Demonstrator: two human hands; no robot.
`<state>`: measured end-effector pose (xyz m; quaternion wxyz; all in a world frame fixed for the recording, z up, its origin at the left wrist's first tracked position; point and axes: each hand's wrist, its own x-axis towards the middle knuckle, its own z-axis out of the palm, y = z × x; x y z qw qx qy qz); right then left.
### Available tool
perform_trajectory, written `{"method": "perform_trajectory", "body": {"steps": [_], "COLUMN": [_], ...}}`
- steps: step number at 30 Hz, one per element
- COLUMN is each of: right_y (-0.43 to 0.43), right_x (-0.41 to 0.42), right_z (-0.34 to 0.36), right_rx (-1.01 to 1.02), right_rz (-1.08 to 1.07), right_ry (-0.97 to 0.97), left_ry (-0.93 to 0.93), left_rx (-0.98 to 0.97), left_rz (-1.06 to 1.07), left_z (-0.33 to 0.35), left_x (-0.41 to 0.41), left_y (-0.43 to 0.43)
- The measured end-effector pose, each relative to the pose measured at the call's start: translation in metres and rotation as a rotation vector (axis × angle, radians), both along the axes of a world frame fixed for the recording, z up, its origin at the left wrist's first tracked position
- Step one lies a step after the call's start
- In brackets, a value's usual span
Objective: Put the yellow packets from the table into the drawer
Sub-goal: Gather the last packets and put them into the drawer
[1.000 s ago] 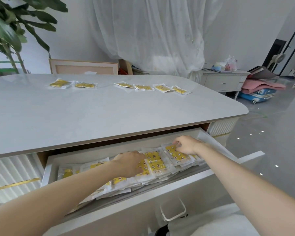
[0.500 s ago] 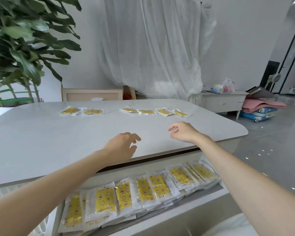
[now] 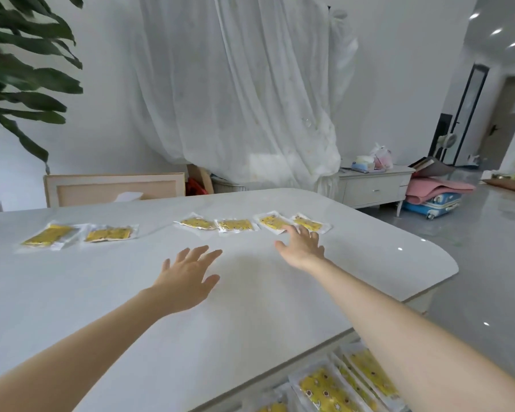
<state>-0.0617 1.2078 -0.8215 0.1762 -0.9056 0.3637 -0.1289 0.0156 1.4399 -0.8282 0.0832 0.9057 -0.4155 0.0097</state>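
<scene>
Several yellow packets lie in a row along the far side of the white table (image 3: 250,292): a pair at the left (image 3: 49,235) (image 3: 109,233) and a group further right (image 3: 197,223) (image 3: 235,225) (image 3: 271,222) (image 3: 309,223). My right hand (image 3: 302,246) reaches out with fingers spread, its fingertips at the near edges of the two rightmost packets. My left hand (image 3: 188,278) hovers open over the bare tabletop, short of the packets. At the bottom edge the open drawer (image 3: 333,388) shows more yellow packets lying side by side.
A large leafy plant (image 3: 18,84) stands at the left. A wooden panel (image 3: 113,190) leans behind the table, with a white curtain (image 3: 235,99) beyond. A white cabinet (image 3: 372,185), pink mats and a blue suitcase (image 3: 431,203) sit at the right on the grey floor.
Both hands have left the drawer, risen over the table and stretched toward the far row of packets. The view has lifted from the drawer to the tabletop.
</scene>
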Motion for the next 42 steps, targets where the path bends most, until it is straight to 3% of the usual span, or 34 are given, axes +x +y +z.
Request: {"method": "perform_trajectory", "body": {"steps": [5,16,25,31,36,42], "right_y": [-0.050,-0.110,-0.028,0.033,0.075,0.099], "right_x": [0.047,0.100,0.150,0.187,0.216,0.232], "right_z": [-0.017,-0.037,-0.032,-0.028,-0.032,-0.031], "right_rx": [-0.099,-0.035,-0.062,-0.055,-0.083,-0.064], "right_rz": [-0.046,-0.184,0.037,0.083,0.160,0.218], "right_ry": [0.010,0.196,0.154,0.141,0.115,0.046], "left_ry": [-0.171,-0.148,-0.106,-0.162,-0.055,0.009], "left_rx": [0.057,-0.175,-0.268,-0.241,-0.167,-0.081], "left_rz": [-0.061,-0.058,0.105,0.428,0.677,0.625], "left_z": [-0.018,-0.034,-0.040,-0.038,-0.036,-0.035], "left_x": [0.046,0.114,0.125,0.178,0.219,0.232], "left_y": [-0.031,-0.061,-0.042,0.037,0.100,0.112]}}
